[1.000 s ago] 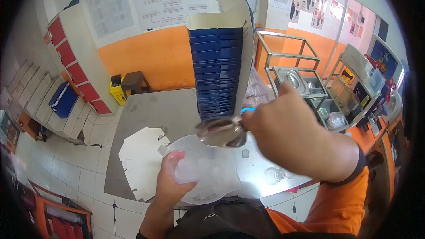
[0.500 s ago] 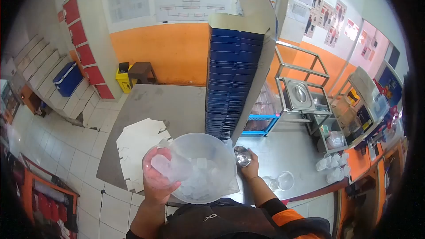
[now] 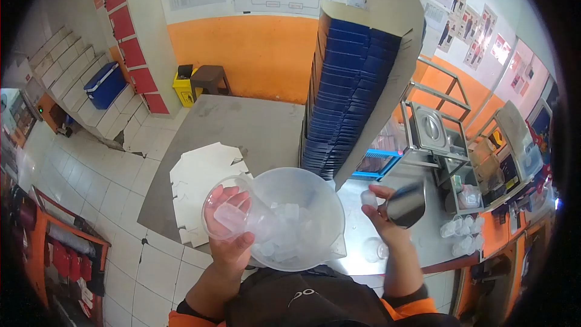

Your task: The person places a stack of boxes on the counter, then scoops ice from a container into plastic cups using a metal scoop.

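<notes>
My left hand (image 3: 233, 248) is closed around a clear plastic cup (image 3: 213, 230), which tilts toward the bowl and has ice in it. Beside it, a large translucent plastic bowl (image 3: 321, 206) with a pouring lip holds many ice cubes (image 3: 287, 224). To the right of the bowl, my right hand (image 3: 390, 227) grips a shiny metal cup (image 3: 408, 204), raised and tilted. A small whitish translucent piece (image 3: 368, 198), perhaps an ice cube, shows at the thumb and fingertips. Below that hand a clear cup (image 3: 376, 249) rests on the metal table.
A tall stack of dark blue folded boxes (image 3: 354, 85) rises behind the bowl. Flat white cardboard (image 3: 203, 172) lies on the grey tabletop (image 3: 254, 121). On the right are a steel rack (image 3: 436, 127), a blue crate (image 3: 381, 166) and several clear cups (image 3: 466, 230).
My right hand has lifted the metal cup off the table area, up and rightward, and tipped it. The left hand stays at the bowl with the plastic cup. The view has shifted.
</notes>
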{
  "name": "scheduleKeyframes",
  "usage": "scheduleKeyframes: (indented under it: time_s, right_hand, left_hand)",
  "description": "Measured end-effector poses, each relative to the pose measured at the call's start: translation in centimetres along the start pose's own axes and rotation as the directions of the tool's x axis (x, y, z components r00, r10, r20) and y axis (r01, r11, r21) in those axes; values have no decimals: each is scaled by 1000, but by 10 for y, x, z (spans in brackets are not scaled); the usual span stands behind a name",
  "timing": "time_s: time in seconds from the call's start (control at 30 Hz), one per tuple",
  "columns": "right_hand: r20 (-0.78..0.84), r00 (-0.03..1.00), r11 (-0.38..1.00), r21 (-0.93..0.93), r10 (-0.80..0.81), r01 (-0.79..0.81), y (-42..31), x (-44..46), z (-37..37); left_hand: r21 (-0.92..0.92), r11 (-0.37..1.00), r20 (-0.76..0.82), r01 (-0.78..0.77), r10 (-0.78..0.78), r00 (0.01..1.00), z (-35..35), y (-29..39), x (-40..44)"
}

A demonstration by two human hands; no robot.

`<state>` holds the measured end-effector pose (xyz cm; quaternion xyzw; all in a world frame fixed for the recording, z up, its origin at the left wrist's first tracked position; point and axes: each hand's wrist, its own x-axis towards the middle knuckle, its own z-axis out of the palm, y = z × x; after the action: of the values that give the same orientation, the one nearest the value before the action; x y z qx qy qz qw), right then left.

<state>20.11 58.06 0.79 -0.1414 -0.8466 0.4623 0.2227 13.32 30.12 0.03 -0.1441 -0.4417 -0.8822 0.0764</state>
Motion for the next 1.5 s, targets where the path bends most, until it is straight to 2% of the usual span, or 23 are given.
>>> scheduleKeyframes:
  time_s: [0.03, 0.1, 0.2, 0.23, 0.3, 0.4, 0.47, 0.53, 0.63, 0.73, 0.77, 0.87, 0.97, 1.03, 1.13, 1.27, 1.43, 1.5]
  right_hand:
    - [160, 986, 997, -64, -37, 48, -31, 4, -9]
    - [462, 884, 972, -163, -76, 169, -84, 16, -21]
    - [669, 737, 840, -452, 97, 300, -123, 39, -21]
    - [670, 740, 717, -541, 51, 440, -127, 42, -16]
    - [776, 605, 596, -574, 177, 562, -130, 47, 5]
    - [841, 382, 369, -519, 384, 771, -140, 40, 64]
    - [883, 260, 212, -362, 391, 908, -118, 25, 104]
    - [915, 212, 287, -317, 344, 904, -73, 19, 136]
    - [959, 38, 301, -125, 280, 945, -68, 47, 153]
    - [948, 5, 448, -155, 319, 881, -53, 63, 144]
    - [955, -5, 436, -131, 298, 890, -46, 56, 141]
    - [965, 85, 522, -207, 248, 827, -13, 28, 155]
    - [978, -53, 535, -65, 204, 843, -8, 42, 160]
    - [975, -148, 562, 31, 164, 827, -5, 51, 157]
    - [976, -164, 574, 52, 144, 817, -38, 62, 136]
    - [984, -111, 564, 13, 139, 826, -57, 71, 111]
    - [1000, -6, 648, 24, -29, 761, -64, 76, 78]
    - [1000, 10, 694, -7, -1, 720, -66, 76, 72]
  left_hand:
    - [-2, 1000, -12, -18, 18, 1000, 1, 0, -1]
    - [-1, 999, -24, -46, 46, 999, 0, 0, -2]
    - [1, 997, -45, -76, 76, 996, -4, -2, -4]
    - [-1, 996, -60, -84, 84, 995, -6, -3, -5]
    - [5, 996, -76, -92, 92, 993, -5, -5, -5]
    - [59, 995, -54, -79, 83, 995, -2, -2, -5]
    - [137, 989, -15, -62, 65, 998, -3, -2, -6]
    - [227, 974, 34, -19, 11, 999, -4, 2, -8]
    - [322, 946, 131, -47, 5, 991, -13, -1, -4]
    - [352, 933, 191, -70, 1, 982, -14, 1, -2]
    - [360, 930, 204, -66, -9, 979, -14, 3, -1]
    - [373, 923, 213, -94, 13, 977, -14, 1, -1]
    - [428, 891, 231, -153, 56, 971, -10, 1, 1]
    - [374, 921, 209, -105, 27, 978, -9, 1, -1]
    - [343, 937, 184, -64, 0, 983, -10, 3, -2]
    - [275, 959, 132, 69, -109, 985, -7, 10, -1]
    - [152, 979, 70, 133, -144, 987, 9, 17, 1]
    - [147, 982, 52, 122, -131, 990, 18, 18, 0]
